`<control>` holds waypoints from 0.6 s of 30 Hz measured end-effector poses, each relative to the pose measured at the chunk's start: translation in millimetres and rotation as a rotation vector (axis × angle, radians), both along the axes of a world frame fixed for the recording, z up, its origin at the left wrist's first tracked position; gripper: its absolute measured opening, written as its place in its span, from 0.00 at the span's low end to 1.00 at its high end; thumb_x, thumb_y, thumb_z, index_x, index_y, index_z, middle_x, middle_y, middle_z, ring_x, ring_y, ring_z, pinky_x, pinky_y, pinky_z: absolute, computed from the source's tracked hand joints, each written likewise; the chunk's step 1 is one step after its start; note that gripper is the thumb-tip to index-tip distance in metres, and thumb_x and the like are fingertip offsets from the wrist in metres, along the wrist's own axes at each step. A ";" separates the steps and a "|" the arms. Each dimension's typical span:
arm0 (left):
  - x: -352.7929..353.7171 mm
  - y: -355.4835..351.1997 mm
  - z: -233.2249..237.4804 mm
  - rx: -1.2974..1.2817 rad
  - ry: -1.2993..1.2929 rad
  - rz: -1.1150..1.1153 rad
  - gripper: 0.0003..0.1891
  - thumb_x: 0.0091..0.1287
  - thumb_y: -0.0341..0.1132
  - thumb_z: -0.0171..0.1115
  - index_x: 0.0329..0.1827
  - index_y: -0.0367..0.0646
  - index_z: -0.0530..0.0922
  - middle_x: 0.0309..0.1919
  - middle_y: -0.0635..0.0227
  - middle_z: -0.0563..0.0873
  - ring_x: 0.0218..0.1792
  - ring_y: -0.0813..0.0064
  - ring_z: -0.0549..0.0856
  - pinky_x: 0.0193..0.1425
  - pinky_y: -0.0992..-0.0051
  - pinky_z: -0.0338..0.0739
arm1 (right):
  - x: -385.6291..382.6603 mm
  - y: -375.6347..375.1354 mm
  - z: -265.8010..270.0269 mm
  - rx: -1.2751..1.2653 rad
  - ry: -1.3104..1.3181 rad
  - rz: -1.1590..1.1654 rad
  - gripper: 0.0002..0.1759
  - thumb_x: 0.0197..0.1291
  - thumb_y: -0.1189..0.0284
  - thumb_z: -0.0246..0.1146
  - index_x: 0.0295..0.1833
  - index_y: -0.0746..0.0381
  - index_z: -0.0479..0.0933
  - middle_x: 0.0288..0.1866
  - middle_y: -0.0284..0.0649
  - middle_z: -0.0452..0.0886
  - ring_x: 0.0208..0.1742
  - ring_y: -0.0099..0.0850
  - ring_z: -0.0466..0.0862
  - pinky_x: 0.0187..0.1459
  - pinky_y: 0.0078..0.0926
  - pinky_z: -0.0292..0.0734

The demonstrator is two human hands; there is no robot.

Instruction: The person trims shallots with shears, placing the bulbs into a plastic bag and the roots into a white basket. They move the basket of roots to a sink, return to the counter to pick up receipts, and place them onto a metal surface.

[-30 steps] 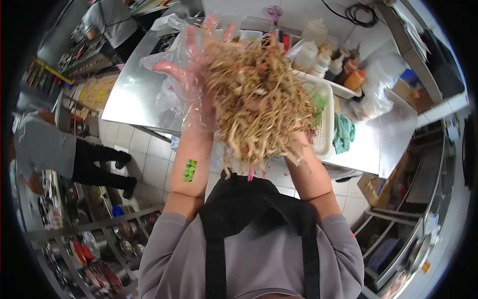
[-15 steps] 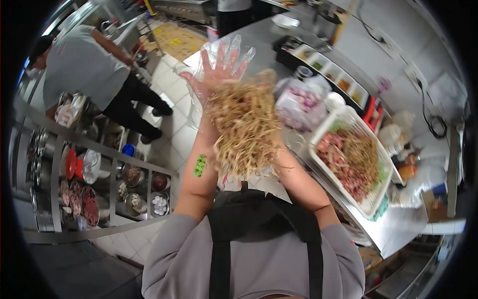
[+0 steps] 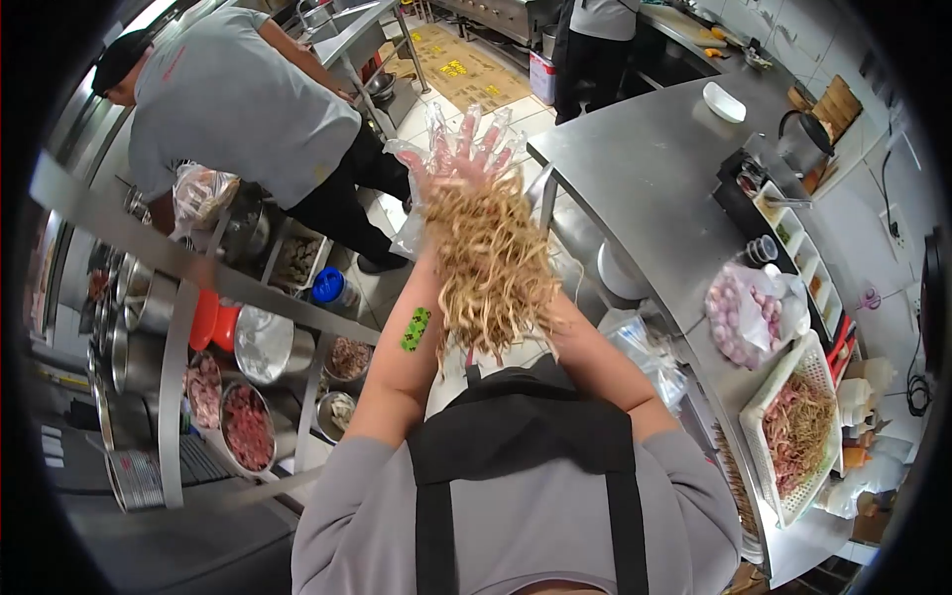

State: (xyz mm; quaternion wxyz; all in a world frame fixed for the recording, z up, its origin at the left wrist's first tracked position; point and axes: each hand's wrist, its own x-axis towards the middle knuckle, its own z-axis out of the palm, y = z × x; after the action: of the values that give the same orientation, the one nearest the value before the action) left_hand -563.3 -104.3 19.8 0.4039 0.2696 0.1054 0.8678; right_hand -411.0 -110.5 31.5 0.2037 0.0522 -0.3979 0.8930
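My left hand (image 3: 464, 149), in a clear plastic glove, is stretched forward with its fingers spread. A thick bundle of straw-coloured dry stalks (image 3: 496, 263) lies against its palm side and over the wrist. From the right, my forearm (image 3: 585, 342) runs into the same bundle; my right hand is hidden by the stalks, which hang from it. Its fingers do not show. The bundle is held in the air above the floor, with loose ends dangling towards my black apron (image 3: 526, 426).
A steel table (image 3: 645, 159) stands to the right, bearing a white basket (image 3: 759, 436) of pinkish bulbs and stalks, a bag of shallots (image 3: 739, 317) and a condiment tray (image 3: 783, 238). At left, a co-worker (image 3: 248, 109) bends beside a metal rack (image 3: 174, 397) of food pots.
My view has turned left, so the table and basket sit further right and the co-worker looks nearer. The bundle stays between my arms; my left fingers remain spread.
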 end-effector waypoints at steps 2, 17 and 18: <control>-33.3 11.3 -2.0 0.039 0.002 -0.034 0.49 0.53 0.74 0.48 0.74 0.65 0.42 0.74 0.59 0.42 0.72 0.46 0.43 0.71 0.40 0.40 | 5.0 -5.5 23.5 0.003 -0.028 0.108 0.39 0.60 0.62 0.61 0.72 0.58 0.51 0.69 0.41 0.61 0.66 0.32 0.66 0.63 0.31 0.67; -256.1 172.5 12.3 0.184 -0.192 0.061 0.44 0.59 0.70 0.46 0.74 0.62 0.43 0.72 0.71 0.55 0.71 0.57 0.56 0.70 0.42 0.49 | -274.3 213.2 -49.8 0.042 -0.071 -0.083 0.32 0.62 0.64 0.59 0.68 0.63 0.57 0.62 0.42 0.70 0.59 0.33 0.74 0.57 0.31 0.74; -274.7 181.0 7.0 0.180 -0.200 0.062 0.44 0.59 0.70 0.46 0.74 0.62 0.43 0.72 0.71 0.55 0.71 0.57 0.56 0.70 0.42 0.49 | -290.3 217.4 -52.3 0.044 -0.077 -0.066 0.32 0.62 0.64 0.59 0.68 0.63 0.58 0.62 0.42 0.70 0.59 0.33 0.74 0.57 0.31 0.74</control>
State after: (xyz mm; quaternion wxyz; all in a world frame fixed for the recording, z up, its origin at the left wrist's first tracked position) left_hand -838.0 76.7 26.8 0.3596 0.2134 -0.0055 0.9083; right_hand -701.3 106.9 -20.8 0.2163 0.0090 -0.4266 0.8781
